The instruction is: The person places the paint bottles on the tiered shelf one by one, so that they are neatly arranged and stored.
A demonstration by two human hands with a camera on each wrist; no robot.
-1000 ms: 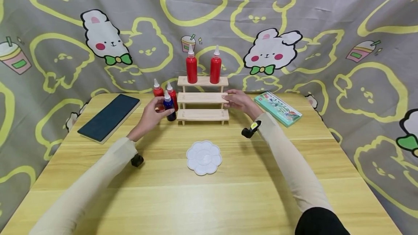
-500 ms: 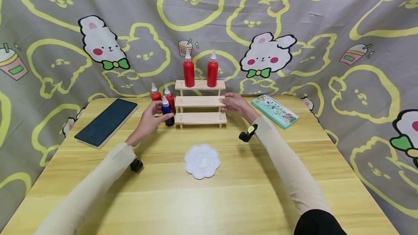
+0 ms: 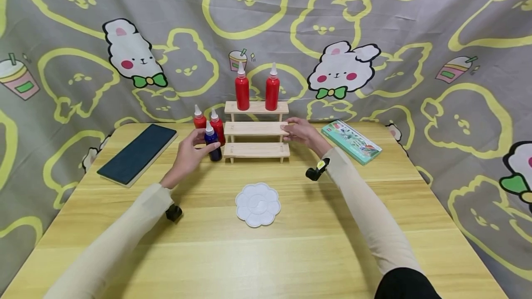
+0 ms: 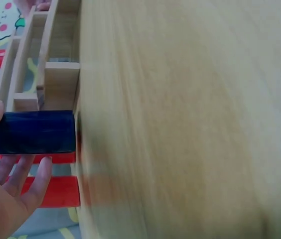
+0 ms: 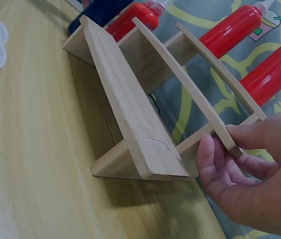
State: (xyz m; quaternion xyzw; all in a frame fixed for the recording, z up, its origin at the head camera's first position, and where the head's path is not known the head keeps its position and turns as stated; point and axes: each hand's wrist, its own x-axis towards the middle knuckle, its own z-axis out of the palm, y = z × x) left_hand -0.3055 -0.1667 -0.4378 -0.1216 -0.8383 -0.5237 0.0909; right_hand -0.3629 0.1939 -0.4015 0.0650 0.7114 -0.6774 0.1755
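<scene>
A dark blue squeeze bottle [image 3: 213, 142] with a white nozzle tip is between the thumb and fingers of my left hand [image 3: 189, 153], its top leaning slightly left. Two red bottles [image 3: 218, 128] stand close behind it, partly hidden. Just right of them is a three-tier wooden stand [image 3: 256, 150]. My right hand [image 3: 302, 133] pinches the right end of its middle shelf [image 5: 190, 94], thumb above and fingers below. Two more red bottles stand upright on the top shelf [image 3: 256, 105]; the lower two shelves bear nothing.
A white flower-shaped palette [image 3: 257, 204] lies on the wooden table [image 3: 266, 262] in front of the stand. A dark flat board [image 3: 139, 153] lies at the left. On the right sits a green box [image 3: 352, 142]. Patterned cloth [image 3: 266, 8] hangs close behind everything.
The head view has shifted slightly. The blue bottle's tip leans a little further left, with my left hand still around it. My right hand keeps its hold on the middle shelf.
</scene>
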